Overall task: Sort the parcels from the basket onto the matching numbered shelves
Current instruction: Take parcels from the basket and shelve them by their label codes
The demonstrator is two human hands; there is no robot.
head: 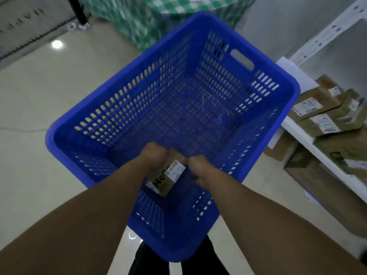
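A blue perforated plastic basket point(218, 80) stands on the floor below me. Both my arms reach down into its near end. A small brown cardboard parcel point(167, 179) with a white label and the printed word "Hello" sits between my hands. My left hand point(154, 155) grips the parcel's left edge with curled fingers. My right hand point(200, 169) grips its right edge. The fingertips of both hands are hidden under the parcel. No other parcel shows in the basket.
A white metal shelf point(309, 139) runs along the right, holding several brown labelled parcels point(321, 110). More cardboard boxes point(305, 171) sit on the floor under it. A green-and-white checked cloth point(151, 20) hangs behind the basket. The floor is glossy beige tile.
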